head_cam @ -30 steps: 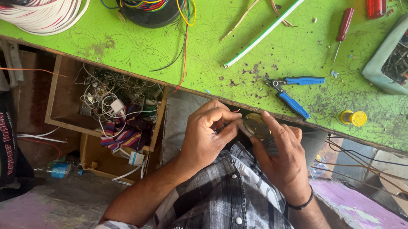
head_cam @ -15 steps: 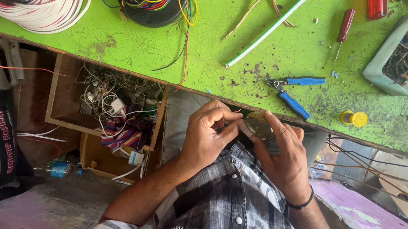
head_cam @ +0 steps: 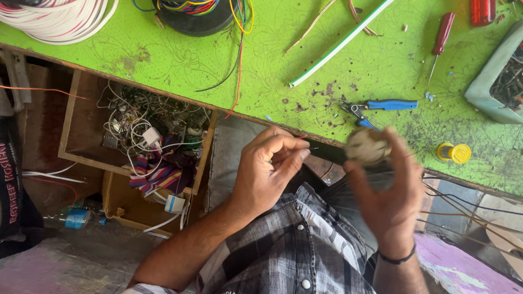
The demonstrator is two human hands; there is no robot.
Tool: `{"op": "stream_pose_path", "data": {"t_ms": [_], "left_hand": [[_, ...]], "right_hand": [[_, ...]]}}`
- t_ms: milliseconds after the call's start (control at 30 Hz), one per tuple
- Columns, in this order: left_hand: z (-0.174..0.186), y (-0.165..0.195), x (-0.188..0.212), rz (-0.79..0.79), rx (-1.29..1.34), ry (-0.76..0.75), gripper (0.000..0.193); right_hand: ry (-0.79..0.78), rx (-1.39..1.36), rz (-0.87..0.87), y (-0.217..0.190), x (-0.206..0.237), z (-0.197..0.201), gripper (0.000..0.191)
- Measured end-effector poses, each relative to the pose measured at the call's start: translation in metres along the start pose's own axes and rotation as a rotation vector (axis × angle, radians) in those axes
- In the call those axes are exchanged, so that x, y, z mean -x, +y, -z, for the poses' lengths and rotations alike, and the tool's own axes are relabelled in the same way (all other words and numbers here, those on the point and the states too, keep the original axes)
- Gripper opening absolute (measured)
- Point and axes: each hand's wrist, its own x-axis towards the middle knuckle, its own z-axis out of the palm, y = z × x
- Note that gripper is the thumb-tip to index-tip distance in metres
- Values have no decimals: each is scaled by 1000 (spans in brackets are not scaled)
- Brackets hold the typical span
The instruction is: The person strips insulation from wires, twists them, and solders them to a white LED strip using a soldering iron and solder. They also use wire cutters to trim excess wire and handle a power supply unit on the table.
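Observation:
My left hand [head_cam: 267, 173] hovers below the green bench edge, thumb and forefinger pinched on a thin wire end [head_cam: 307, 148]. My right hand [head_cam: 387, 197] is raised beside it, motion-blurred, gripping a small round pale part [head_cam: 367, 147] in its fingertips. A small gap separates the two hands. Blue-handled pliers [head_cam: 380, 106] lie on the green bench [head_cam: 176, 63] just above the round part. My checked shirt fills the bottom of the view.
On the bench are a white wire coil [head_cam: 52, 4], a black spool with coloured wires [head_cam: 186, 0], a white-green tube [head_cam: 347, 38], a red screwdriver [head_cam: 443, 32], a yellow cap [head_cam: 455, 153] and a tub of scraps [head_cam: 517, 72]. An open drawer of tangled wires [head_cam: 147, 135] sits below left.
The hands were together on the round part. Now they have come apart: the right hand lifted the part up and right, and the left hand keeps pinching the thin wire.

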Motion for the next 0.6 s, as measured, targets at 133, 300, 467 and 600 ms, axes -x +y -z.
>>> {"op": "stream_pose_path", "data": {"t_ms": [133,300,467,600], "left_hand": [[2,-7,-3,-1,-74,33,7],[13,-14,-4,-78,16,88,15],[30,-14,-4,80,-32,137,14],[33,-12,-7,16,-63,169,15]], "right_hand": [[66,194,-42,29,-34,1,64],[61,279,-102,59,-88,-10,67],[113,315,23,35,-106,-24,60],[-157,154,242,1,-106,-62,30]]}}
